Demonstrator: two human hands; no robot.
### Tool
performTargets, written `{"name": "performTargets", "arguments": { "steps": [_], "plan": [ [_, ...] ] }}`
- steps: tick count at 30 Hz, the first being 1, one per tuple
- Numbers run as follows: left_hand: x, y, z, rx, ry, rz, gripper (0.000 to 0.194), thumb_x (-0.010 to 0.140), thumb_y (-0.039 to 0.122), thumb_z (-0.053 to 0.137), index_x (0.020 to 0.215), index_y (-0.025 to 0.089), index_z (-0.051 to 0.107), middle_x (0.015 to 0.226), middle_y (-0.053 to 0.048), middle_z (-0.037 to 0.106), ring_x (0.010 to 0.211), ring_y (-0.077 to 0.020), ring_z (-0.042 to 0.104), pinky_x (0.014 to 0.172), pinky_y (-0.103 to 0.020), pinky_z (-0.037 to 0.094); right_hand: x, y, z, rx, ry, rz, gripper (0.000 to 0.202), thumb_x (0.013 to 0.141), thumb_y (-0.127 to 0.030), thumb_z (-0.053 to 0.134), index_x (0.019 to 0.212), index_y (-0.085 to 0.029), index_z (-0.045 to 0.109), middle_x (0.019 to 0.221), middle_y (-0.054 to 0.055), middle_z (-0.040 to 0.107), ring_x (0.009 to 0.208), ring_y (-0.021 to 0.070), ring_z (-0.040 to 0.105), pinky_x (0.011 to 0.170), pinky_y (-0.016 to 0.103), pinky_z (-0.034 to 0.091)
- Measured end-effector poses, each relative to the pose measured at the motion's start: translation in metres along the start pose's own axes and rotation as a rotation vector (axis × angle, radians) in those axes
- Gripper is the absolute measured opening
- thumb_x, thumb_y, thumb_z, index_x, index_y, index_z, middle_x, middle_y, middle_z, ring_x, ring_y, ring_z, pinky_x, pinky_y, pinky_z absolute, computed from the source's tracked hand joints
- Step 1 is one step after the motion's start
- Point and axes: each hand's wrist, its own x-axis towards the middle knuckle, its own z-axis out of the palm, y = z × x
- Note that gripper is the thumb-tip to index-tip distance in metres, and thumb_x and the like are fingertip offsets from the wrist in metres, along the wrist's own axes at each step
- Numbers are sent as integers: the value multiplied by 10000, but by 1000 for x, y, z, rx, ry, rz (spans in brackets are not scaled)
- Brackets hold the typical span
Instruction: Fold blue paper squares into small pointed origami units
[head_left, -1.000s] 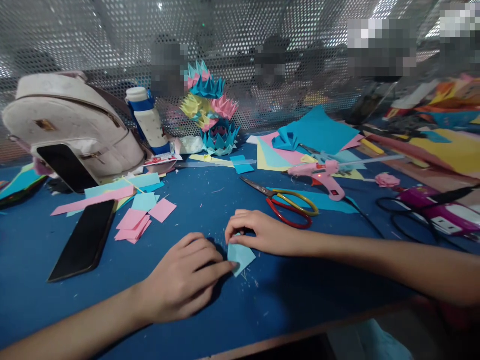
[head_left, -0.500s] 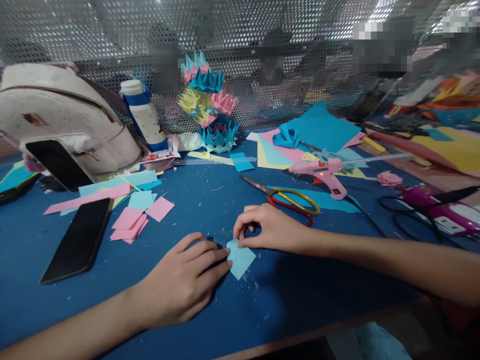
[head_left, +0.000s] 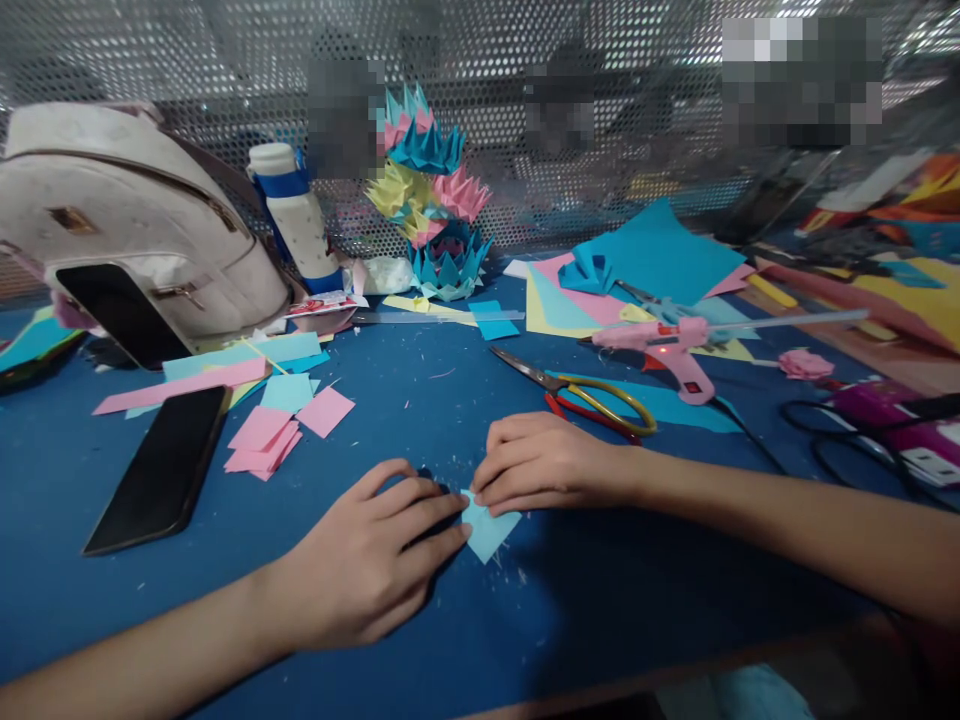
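From the head view, a small light-blue paper piece (head_left: 491,538) lies on the blue tabletop (head_left: 390,400). The left hand (head_left: 375,560), loosely spread, touches its left edge; the right hand (head_left: 551,465) curls over its top, pinching or not, I can't tell. Likely creasing; next calls for steady edges.

Dim, cool light overall. Small bright glints at upper right, behind perforated metal screen (head_left: 465,50). Soft dark shadow on table (head_left: 390,420) below right forearm (head_left: 750,500); bottom right corner nearly black. Small pale blue paper (head_left: 491,535) legible, fine creases lost. Wide-angle stretch tilts bottle (head_left: 296,225); purple device (head_left: 874,415) smeared at right edge. Pixelated blocks (head_left: 802,80) mask background patches.
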Motion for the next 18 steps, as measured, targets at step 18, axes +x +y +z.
{"name": "performTargets", "arguments": {
  "steps": [18],
  "plan": [
    [-1,-2,0,21,5,12,382,944,165,497,1310,130,603,1317,-131,642,1146,-286,589,1032,-499,370,0,3,1,-17,-47,0,258,1034,-293,498,1025,-170,725,1041,72,742,897,158,593,801,294,465]
  ]
}}
